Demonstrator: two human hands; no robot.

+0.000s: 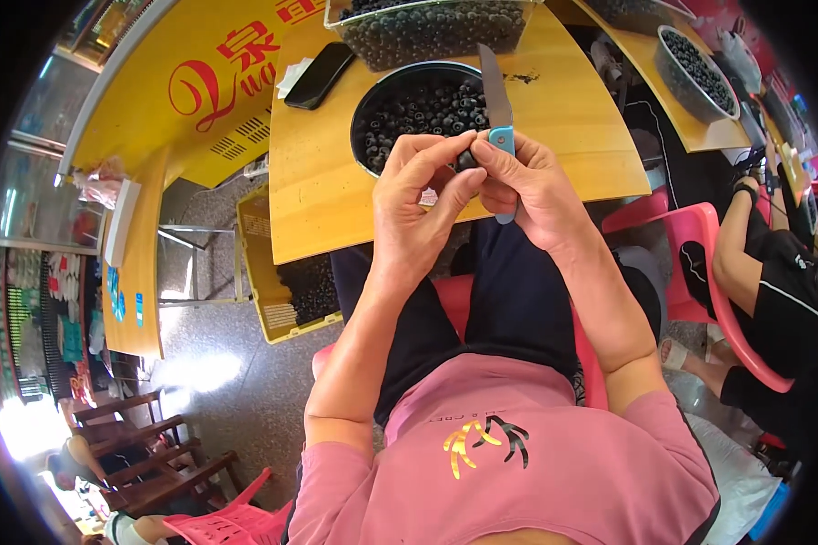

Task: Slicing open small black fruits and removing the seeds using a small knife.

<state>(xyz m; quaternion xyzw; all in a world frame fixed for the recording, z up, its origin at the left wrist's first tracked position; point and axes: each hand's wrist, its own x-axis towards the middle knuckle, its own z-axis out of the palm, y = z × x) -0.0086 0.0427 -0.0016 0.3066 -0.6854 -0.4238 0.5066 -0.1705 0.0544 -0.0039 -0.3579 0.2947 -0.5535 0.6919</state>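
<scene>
My left hand [418, 193] pinches a small dark round piece [466, 161], a nut or a fruit, between thumb and fingertips. The fingertips of my right hand [529, 186] meet it from the other side. Tucked in my right hand is a knife [495, 91] with a light blue handle, its blade pointing up and away from me. Just beyond both hands stands a round dark bowl [358, 136] with a pale rim. It holds many dark round pieces [418, 113], some showing pale rings.
On the wooden table [314, 191] stand a clear tub [436, 41] of dark pieces and a black phone [321, 75] on white paper. Below left is a yellow crate [268, 300] with more dark pieces. A person sits on a pink chair [709, 245] at right, near another bowl [695, 73].
</scene>
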